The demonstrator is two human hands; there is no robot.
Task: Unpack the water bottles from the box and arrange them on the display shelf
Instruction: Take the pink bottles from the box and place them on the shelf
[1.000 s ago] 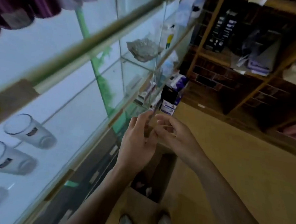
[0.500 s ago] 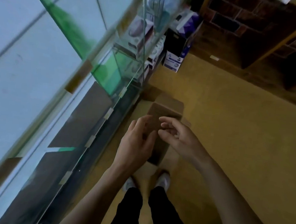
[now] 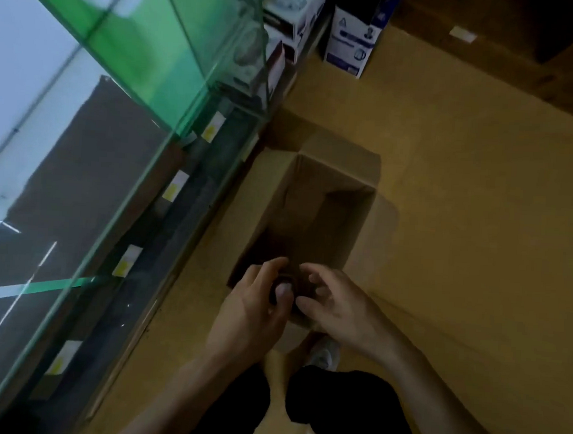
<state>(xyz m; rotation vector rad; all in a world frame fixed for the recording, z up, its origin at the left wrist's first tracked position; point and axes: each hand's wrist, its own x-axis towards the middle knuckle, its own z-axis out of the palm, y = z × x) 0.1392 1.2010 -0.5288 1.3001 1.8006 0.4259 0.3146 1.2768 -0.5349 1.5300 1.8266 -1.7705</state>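
Two hands, left hand [image 3: 249,315] and right hand [image 3: 343,312], curling over the near edge of the cardboard box [image 3: 333,199], grip too blurred to tell, box sitting on the floor [image 3: 480,202] beside the glass display shelf [image 3: 147,57], dark inside hiding its contents, white-and-blue carton [image 3: 349,43] standing beyond.

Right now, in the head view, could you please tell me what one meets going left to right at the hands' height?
The glass display shelf, a price label on its edge, left hand, right hand, bare floor. The cardboard box overlaps both hands, so I omit it.
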